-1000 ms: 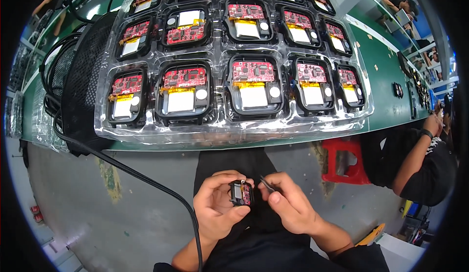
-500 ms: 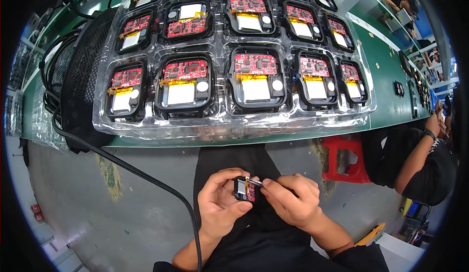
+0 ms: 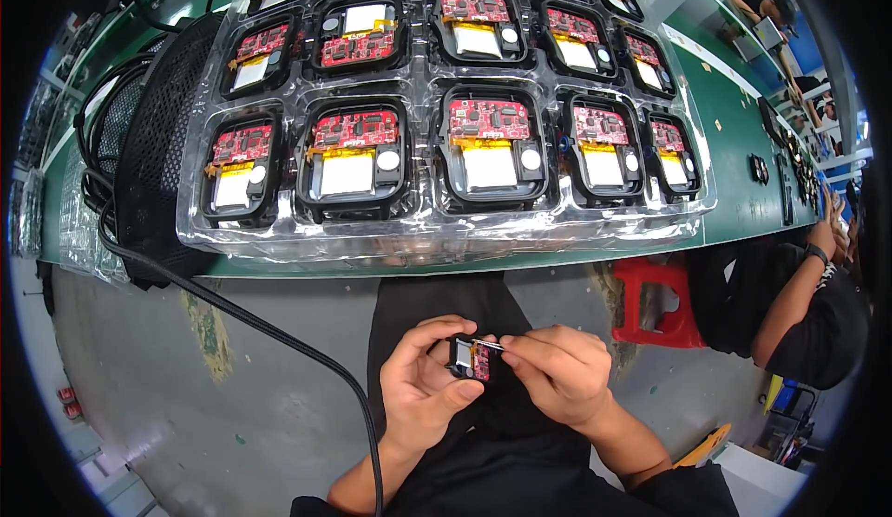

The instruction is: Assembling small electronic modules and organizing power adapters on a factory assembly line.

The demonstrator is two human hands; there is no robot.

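Both forearms rise from the lower edge and meet over the lap. The left hand [image 3: 423,389] is cupped, fingers curled and thumb pressed inward in a closed grip. The right hand [image 3: 557,373] lies knuckles up, fingertips pinched together toward the left hand.

I am seeing bare forearms with both hands ungloved, dark short sleeves showing, and black trousers being worn.

We count 2 hands, the left hand [image 3: 423,392] and right hand [image 3: 556,373], on 1 small black module [image 3: 469,357]. The clear tray [image 3: 446,238] shows 5 modules in its front row, 5 behind. 1 red stool [image 3: 650,299], 1 black cable [image 3: 279,336].
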